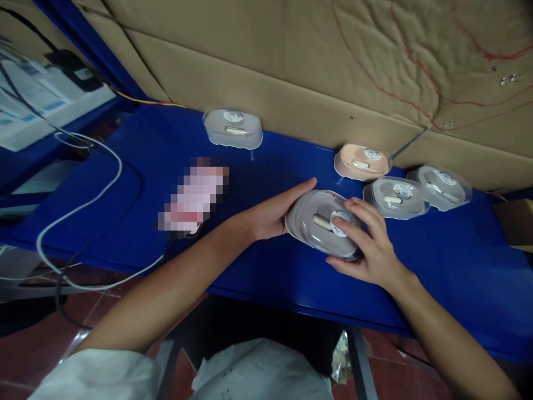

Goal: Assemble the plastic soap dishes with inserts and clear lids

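Observation:
Between my two hands is a grey oval container (pixel 306 222) with a clear lid, a pale handle-like piece and a round sticker on top. My left hand (pixel 277 214) grips its left end, the thumb along the far side and the other fingers hidden underneath. Around the right end, my right hand (pixel 375 244) has its fingers on the lid and sticker, with the thumb at the near edge. Just beyond it sit a peach container (pixel 352 169), a grey container (pixel 375 205) and another grey container (pixel 441 191), all with similar lids.
A further grey container (pixel 233 136) stands at the back of the blue table (pixel 266 266), by the cardboard wall (pixel 250 61). A blurred-out pinkish object (pixel 194 197) lies at left. A white cable (pixel 119 166) loops over the left edge, near a black adapter (pixel 77 69).

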Demonstrator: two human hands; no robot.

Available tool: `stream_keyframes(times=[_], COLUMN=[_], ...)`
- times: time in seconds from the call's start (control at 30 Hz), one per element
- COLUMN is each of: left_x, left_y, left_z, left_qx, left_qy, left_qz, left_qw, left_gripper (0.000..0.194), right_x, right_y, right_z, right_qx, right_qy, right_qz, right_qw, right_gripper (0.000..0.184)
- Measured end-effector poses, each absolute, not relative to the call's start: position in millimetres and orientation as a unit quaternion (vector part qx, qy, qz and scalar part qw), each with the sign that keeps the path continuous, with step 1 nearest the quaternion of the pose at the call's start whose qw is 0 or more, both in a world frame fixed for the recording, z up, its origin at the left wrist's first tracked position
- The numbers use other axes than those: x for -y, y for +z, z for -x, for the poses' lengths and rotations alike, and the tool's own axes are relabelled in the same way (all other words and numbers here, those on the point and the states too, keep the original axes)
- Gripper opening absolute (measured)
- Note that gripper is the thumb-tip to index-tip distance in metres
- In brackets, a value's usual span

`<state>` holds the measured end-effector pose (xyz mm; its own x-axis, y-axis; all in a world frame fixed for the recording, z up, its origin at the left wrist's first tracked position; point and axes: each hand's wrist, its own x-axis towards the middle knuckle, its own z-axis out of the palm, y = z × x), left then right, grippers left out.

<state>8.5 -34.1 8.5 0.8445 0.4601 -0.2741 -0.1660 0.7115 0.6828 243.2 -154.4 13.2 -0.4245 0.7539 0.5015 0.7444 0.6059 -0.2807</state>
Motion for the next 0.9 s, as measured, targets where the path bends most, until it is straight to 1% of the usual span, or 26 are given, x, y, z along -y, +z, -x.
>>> stream_keyframes(times=[0.07,0.1,0.3,0.4,0.5,0.57,0.7,0.77,0.83,0.9], left_x=[36,36,39,40,41,42,46,48,49,50], left_y=[7,7,8,12,18,22,24,23,22,22], left_z=[-10,-10,-11,-7,-1,3,4,4,4,4], left_qx=[-0.229,-0.233,-0.229,-0.214,-0.177,-0.168,-0.179,-0.169,-0.159,-0.160], left_qy=[0.167,0.167,0.183,0.189,0.192,0.207,0.218,0.198,0.187,0.189], left_qz=[-0.325,-0.320,-0.336,-0.375,-0.423,-0.441,-0.467,-0.482,-0.496,-0.503], left_qw=[0.902,0.903,0.895,0.882,0.868,0.857,0.838,0.837,0.833,0.828], left_gripper=[0.052,0.051,0.051,0.055,0.062,0.066,0.077,0.078,0.078,0.083], right_x=[155,156,154,155,158,159,153,148,144,142], right_y=[9,8,12,16,18,17,16,17,18,18], right_z=[-242,-241,-239,-237,-235,-234,-238,-243,-248,-251], right_qx=[0.846,0.848,0.858,0.858,0.855,0.830,0.726,0.696,0.683,0.674], right_qy=[0.018,0.018,0.007,-0.003,0.007,0.043,0.147,0.246,0.324,0.326], right_qz=[0.449,0.448,0.429,0.428,0.431,0.452,0.499,0.496,0.493,0.508], right_qw=[0.287,0.284,0.283,0.284,0.288,0.325,0.450,0.457,0.431,0.426], right_gripper=[0.074,0.074,0.093,0.093,0.089,0.089,0.091,0.087,0.082,0.075])
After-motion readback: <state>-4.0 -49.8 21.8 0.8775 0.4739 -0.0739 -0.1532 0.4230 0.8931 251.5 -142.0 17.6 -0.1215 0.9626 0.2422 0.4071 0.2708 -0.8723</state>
